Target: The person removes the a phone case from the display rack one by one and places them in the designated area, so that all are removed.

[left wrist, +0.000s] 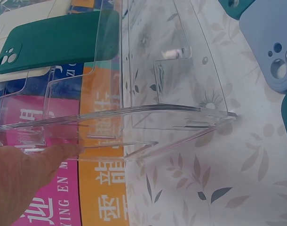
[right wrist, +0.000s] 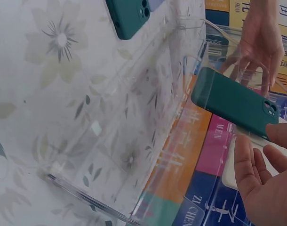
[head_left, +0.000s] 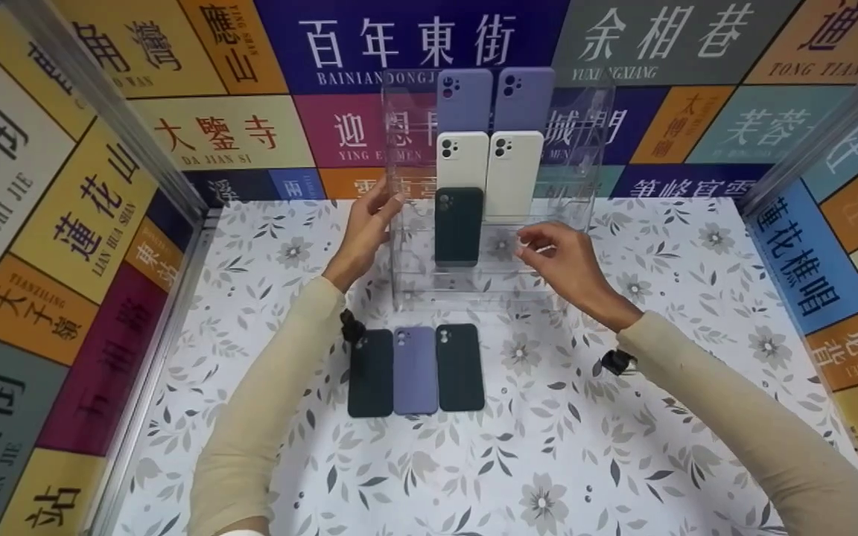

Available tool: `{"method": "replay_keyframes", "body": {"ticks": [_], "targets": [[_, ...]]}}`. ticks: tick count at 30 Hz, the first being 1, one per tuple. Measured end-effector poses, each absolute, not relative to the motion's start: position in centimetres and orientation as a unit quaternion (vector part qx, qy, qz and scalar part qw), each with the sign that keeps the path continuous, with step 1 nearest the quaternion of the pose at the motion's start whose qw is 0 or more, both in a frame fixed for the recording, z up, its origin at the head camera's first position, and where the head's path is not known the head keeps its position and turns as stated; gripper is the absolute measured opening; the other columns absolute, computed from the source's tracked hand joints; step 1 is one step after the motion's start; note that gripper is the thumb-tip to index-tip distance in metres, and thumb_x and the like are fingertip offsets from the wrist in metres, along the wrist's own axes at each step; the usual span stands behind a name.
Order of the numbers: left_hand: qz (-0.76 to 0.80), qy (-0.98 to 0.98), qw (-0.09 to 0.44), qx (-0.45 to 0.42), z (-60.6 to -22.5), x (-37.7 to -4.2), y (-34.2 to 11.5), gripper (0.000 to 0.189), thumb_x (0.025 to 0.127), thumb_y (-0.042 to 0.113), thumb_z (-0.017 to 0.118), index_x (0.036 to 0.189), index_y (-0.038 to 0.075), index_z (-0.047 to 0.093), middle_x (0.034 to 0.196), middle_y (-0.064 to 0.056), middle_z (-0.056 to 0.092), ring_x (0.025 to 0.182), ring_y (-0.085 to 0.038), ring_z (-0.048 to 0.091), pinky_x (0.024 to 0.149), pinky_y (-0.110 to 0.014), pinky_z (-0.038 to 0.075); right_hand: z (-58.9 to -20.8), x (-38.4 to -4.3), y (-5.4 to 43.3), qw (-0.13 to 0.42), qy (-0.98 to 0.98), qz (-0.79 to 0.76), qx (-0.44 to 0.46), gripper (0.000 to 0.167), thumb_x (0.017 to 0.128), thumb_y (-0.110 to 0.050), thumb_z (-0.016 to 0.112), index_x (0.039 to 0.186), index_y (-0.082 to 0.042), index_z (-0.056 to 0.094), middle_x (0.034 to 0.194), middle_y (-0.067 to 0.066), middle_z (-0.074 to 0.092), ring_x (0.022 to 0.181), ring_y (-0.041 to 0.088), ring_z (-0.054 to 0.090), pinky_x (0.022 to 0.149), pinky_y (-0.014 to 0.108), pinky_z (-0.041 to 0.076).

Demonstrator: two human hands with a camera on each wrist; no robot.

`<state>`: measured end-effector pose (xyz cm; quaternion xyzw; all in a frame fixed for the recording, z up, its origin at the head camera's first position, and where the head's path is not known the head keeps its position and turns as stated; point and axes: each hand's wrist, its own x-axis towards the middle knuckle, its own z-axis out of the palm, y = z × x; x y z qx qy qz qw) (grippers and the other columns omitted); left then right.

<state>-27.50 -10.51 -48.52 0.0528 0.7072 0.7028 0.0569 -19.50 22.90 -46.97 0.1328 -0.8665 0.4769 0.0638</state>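
A clear tiered display stand (head_left: 503, 286) holds two purple phone cases (head_left: 526, 100) on top, two white phone cases (head_left: 512, 175) below them, and a dark green phone case (head_left: 459, 227) at the lower left. My left hand (head_left: 366, 234) holds the stand's left side edge, thumb toward the front. Through the clear plastic, the right wrist view shows fingers of that left hand (right wrist: 261, 47). My right hand (head_left: 563, 260) hovers at the front right with fingers bent and nothing between them. In its own wrist view, the right hand (right wrist: 270, 183) is beside the green case (right wrist: 233, 101).
On the flowered tabletop (head_left: 548, 447), in front of the stand, lie a dark green case (head_left: 371, 372), a purple case (head_left: 415, 372) and another dark green case (head_left: 461, 368) in a row. Panels with printed signs (head_left: 228, 130) rise behind and at both sides.
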Motion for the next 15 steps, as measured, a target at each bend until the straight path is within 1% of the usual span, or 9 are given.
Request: {"method": "replay_keyframes", "body": {"ticks": [5, 10, 15], "targets": [[0.707, 0.703, 0.055, 0.048, -48.7, -27.6, -10.5, 0.064, 0.114, 0.028, 0.061, 0.174, 0.026, 0.037, 0.165, -0.017, 0.051, 0.151, -0.037, 0.051, 0.117, -0.074, 0.043, -46.3, -20.4, 22.5, 0.071, -0.863, 0.480, 0.136, 0.024, 0.102, -0.007, 0.079, 0.126, -0.003, 0.080, 0.120, 0.018, 0.076, 0.103, 0.024, 0.071, 0.086, 0.017, 0.055], [0.711, 0.700, 0.048, 0.045, -48.8, -27.7, -10.6, 0.065, 0.114, 0.025, 0.061, 0.174, 0.026, 0.037, 0.161, -0.015, 0.055, 0.148, -0.035, 0.054, 0.115, -0.074, 0.045, -45.7, -21.2, 22.0, 0.078, -0.864, 0.478, 0.137, 0.024, 0.102, -0.004, 0.078, 0.126, -0.002, 0.080, 0.119, 0.017, 0.076, 0.103, 0.024, 0.072, 0.086, 0.015, 0.054], [0.709, 0.702, 0.044, 0.046, -48.7, -27.7, -10.6, 0.065, 0.114, 0.026, 0.062, 0.174, 0.026, 0.037, 0.158, -0.013, 0.057, 0.146, -0.035, 0.055, 0.114, -0.071, 0.048, -45.2, -21.8, 21.7, 0.086, -0.863, 0.478, 0.136, 0.025, 0.101, -0.004, 0.078, 0.126, 0.001, 0.079, 0.118, 0.016, 0.077, 0.104, 0.026, 0.073, 0.085, 0.014, 0.053]]}}
